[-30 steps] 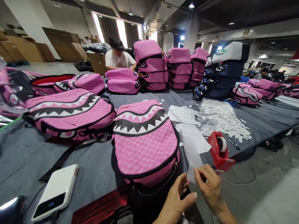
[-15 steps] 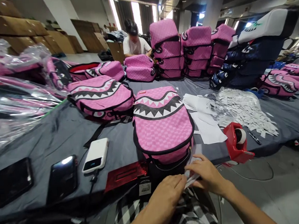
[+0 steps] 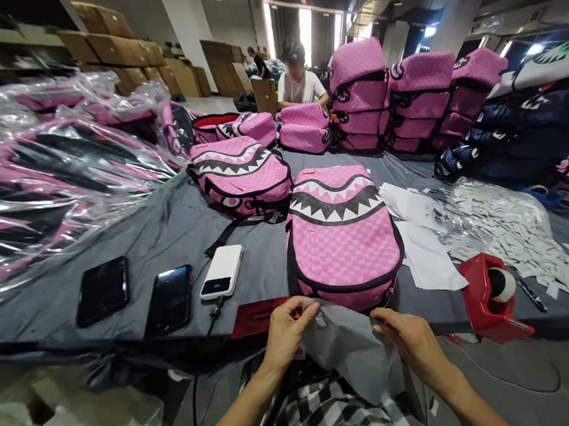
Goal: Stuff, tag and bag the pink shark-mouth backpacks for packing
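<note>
Between my two hands a thin, greyish-white sheet (image 3: 353, 347) is spread out over my lap, at the front edge of the table. My left hand (image 3: 292, 331) pinches its left corner, thumb against fingers. The opposite side is gripped by my right hand (image 3: 407, 334). Just beyond the sheet lies a pink checkered backpack (image 3: 347, 248) with a black-and-white shark-mouth print, its lower end toward me. A flat red piece (image 3: 257, 317) rests beside my left hand, partly covered by it.
Left on the table are two phones (image 3: 103, 291) and a white power bank (image 3: 223, 271). A red tape dispenser (image 3: 494, 296), paper sheets (image 3: 429, 255) and heaped white slips (image 3: 511, 225) lie right. Another pink backpack (image 3: 241, 174) sits behind; a person (image 3: 302, 86) works at the back.
My hands have moved apart, and the crumpled sheet between them is now spread open. The camera view has swung left, so the table things appear further right.
</note>
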A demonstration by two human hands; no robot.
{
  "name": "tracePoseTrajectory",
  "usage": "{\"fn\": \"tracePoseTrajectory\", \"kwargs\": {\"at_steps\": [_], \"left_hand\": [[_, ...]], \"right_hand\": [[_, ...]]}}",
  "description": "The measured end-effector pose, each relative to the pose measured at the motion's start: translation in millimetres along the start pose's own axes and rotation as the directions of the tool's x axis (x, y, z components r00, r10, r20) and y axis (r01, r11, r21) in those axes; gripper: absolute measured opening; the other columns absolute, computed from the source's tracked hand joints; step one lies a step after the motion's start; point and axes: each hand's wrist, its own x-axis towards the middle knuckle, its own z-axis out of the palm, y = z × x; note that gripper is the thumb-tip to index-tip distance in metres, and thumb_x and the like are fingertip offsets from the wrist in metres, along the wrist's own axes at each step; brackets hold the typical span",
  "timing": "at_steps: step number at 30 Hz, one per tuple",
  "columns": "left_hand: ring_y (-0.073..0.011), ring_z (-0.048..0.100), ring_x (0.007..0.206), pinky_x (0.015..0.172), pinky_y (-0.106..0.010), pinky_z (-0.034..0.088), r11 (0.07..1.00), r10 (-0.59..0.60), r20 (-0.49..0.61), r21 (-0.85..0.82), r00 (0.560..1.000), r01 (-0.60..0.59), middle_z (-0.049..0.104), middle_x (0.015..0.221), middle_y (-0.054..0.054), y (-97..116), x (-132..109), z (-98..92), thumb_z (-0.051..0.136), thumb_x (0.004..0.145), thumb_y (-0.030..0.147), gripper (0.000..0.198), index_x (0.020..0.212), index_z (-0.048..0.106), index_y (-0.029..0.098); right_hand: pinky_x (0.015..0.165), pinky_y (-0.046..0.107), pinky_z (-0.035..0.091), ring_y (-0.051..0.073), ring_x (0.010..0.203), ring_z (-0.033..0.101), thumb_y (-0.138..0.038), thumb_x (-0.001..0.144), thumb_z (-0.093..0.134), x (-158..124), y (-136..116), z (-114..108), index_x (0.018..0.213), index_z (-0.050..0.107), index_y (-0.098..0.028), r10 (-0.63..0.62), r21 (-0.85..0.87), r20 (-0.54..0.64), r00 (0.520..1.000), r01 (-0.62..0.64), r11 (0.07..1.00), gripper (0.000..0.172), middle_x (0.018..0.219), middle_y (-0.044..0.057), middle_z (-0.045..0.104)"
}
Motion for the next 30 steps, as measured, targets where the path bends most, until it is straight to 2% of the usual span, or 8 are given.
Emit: {"fn": "tracePoseTrajectory", "kwargs": {"at_steps": [6,11,16,18,23,25,27,30], "left_hand": [[-0.0139,0.053,0.060,0.061,-0.026,0.040,0.974,0.140,-0.139,0.196,0.980,-0.111,0.060,0.060,0.002,-2,12,8.9,0.064,0.081,0.055,0.042,0.058,0.061,0.019],[-0.0170,0.061,0.076,0.072,-0.029,0.048,0.877,0.404,-0.245,0.377,0.881,-0.297,0.066,0.082,-0.001,20,-10,2.8,0.065,0.089,0.043,0.023,0.089,0.066,0.020],[-0.0133,0.058,0.074,0.069,-0.025,0.046,0.537,0.742,0.179,0.420,0.647,-0.732,0.064,0.080,-0.002,46,-32,25.8,0.050,0.100,0.021,0.016,0.091,0.063,0.019],[-0.0139,0.055,0.071,0.066,-0.026,0.044,0.494,0.744,0.251,0.417,0.619,-0.763,0.062,0.076,-0.002,39,-28,39.5,0.050,0.100,0.023,0.019,0.086,0.062,0.018],[-0.0152,0.054,0.076,0.069,-0.027,0.044,0.488,0.783,0.207,0.382,0.587,-0.785,0.063,0.081,-0.004,2,-9,50.6,0.049,0.101,0.029,0.022,0.091,0.063,0.017],[-0.0146,0.054,0.075,0.068,-0.027,0.043,0.456,0.810,0.215,0.356,0.546,-0.816,0.063,0.081,-0.004,-6,-5,47.7,0.047,0.102,0.031,0.022,0.093,0.063,0.017],[-0.0140,0.054,0.075,0.068,-0.026,0.043,0.432,0.824,0.228,0.337,0.518,-0.836,0.063,0.081,-0.003,-8,-3,44.4,0.049,0.101,0.030,0.019,0.095,0.062,0.018],[-0.0133,0.056,0.076,0.071,-0.025,0.045,0.408,0.853,0.214,0.293,0.475,-0.865,0.065,0.083,-0.003,-11,-2,41.3,0.053,0.099,0.023,0.010,0.099,0.062,0.017]], "right_hand": [[0.055,0.022,0.042,0.011,0.057,0.061,-0.026,0.103,0.046,21,13,-6,0.107,0.071,-0.021,-0.180,-0.208,-0.042,0.983,0.167,0.964,0.026,0.070,0.002,0.068],[0.048,0.025,0.027,0.010,0.049,0.045,-0.016,0.101,0.044,24,22,-11,0.113,0.072,-0.025,-0.336,-0.332,0.042,0.941,0.330,0.884,0.031,0.058,-0.003,0.052],[0.051,0.026,0.028,0.010,0.052,0.046,-0.014,0.102,0.042,28,22,-17,0.112,0.072,-0.023,-0.370,-0.332,0.120,0.921,0.388,0.860,0.033,0.060,-0.002,0.052],[0.051,0.026,0.029,0.011,0.052,0.048,-0.014,0.103,0.040,30,21,-18,0.112,0.071,-0.022,-0.374,-0.332,0.115,0.920,0.390,0.859,0.034,0.061,-0.002,0.053],[0.050,0.026,0.030,0.011,0.050,0.048,-0.016,0.103,0.041,21,19,-11,0.111,0.071,-0.022,-0.378,-0.294,0.019,0.926,0.367,0.883,0.031,0.058,-0.002,0.054],[0.052,0.024,0.035,0.011,0.053,0.053,-0.023,0.101,0.048,10,22,-8,0.115,0.068,-0.023,-0.259,-0.183,-0.022,0.966,0.251,0.951,0.024,0.063,-0.002,0.059],[0.054,0.023,0.041,0.012,0.056,0.057,-0.037,0.097,0.058,-5,28,-9,0.118,0.064,-0.022,0.023,0.012,-0.027,0.999,-0.022,1.000,0.026,0.066,-0.002,0.062],[0.055,0.023,0.044,0.014,0.058,0.056,-0.057,0.084,0.068,-24,38,-17,0.097,0.065,-0.020,0.427,0.290,0.108,0.898,-0.440,0.850,0.039,0.066,-0.003,0.060]]}}
